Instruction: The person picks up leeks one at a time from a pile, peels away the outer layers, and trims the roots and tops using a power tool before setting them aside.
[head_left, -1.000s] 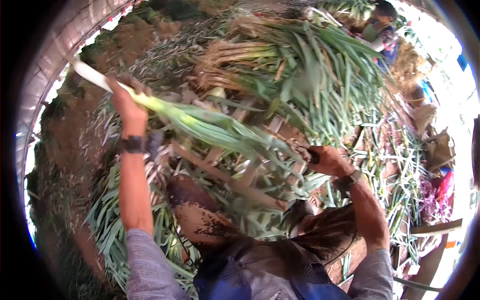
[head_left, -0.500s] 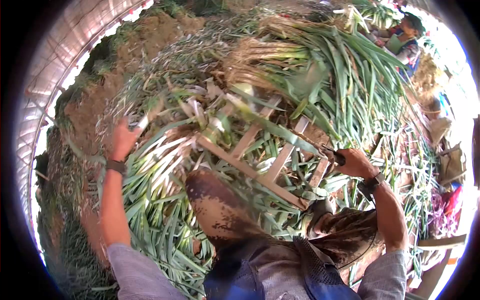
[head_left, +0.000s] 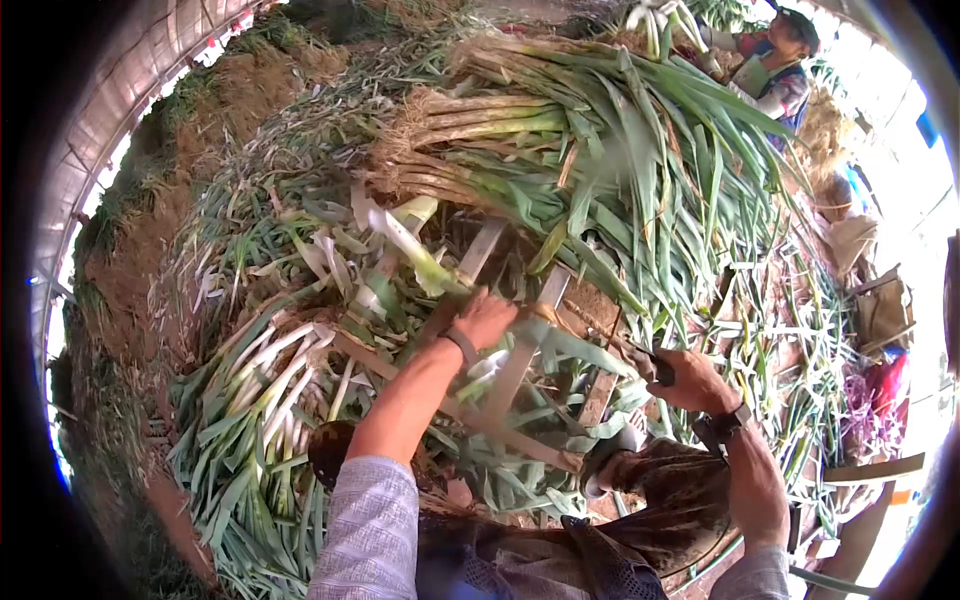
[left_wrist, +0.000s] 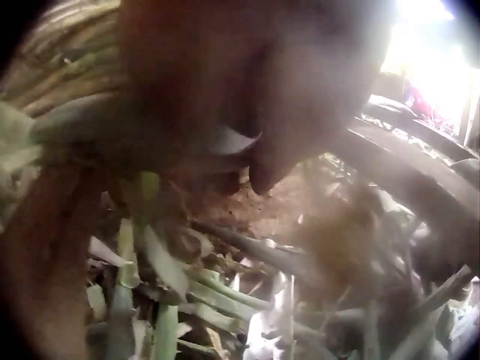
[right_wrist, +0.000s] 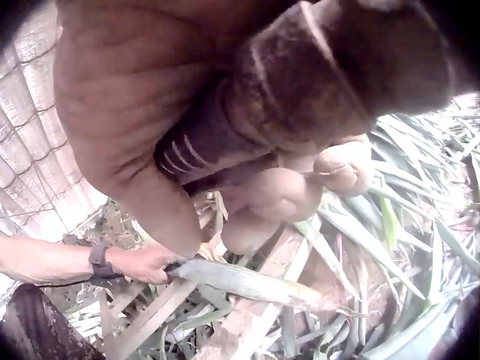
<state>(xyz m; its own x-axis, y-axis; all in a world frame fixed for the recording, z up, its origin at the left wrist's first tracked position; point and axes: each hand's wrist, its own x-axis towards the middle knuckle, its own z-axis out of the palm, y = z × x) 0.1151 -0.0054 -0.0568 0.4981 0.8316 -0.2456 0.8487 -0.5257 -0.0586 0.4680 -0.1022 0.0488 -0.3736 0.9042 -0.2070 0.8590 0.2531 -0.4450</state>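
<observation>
My left hand [head_left: 487, 318] reaches over the slatted wooden rack [head_left: 515, 375], its fingers curled round a leek [head_left: 410, 250]. The pale stem points up and to the left, and green leaf shows beyond the hand on the right. In the right wrist view the leek's leaf [right_wrist: 255, 283] runs from the left hand toward the right. The right hand [head_left: 695, 382] grips a dark-handled tool [head_left: 661, 370] at the rack's right side. Pale rings mark its dark handle [right_wrist: 315, 75] in the right wrist view; I cannot tell the tool's kind. The left wrist view is blurred.
Beyond the rack lies a heap of leeks with brown roots [head_left: 410, 150] and long leaves. White-stemmed leeks [head_left: 270, 390] are piled at the left. Leaf scraps [head_left: 770, 370] cover the ground at the right. Another person [head_left: 780, 65] is at the back right.
My left hand has let go of the earlier leek at the left pile and come across to the rack, where it holds another. The right hand stays at the right with the tool.
</observation>
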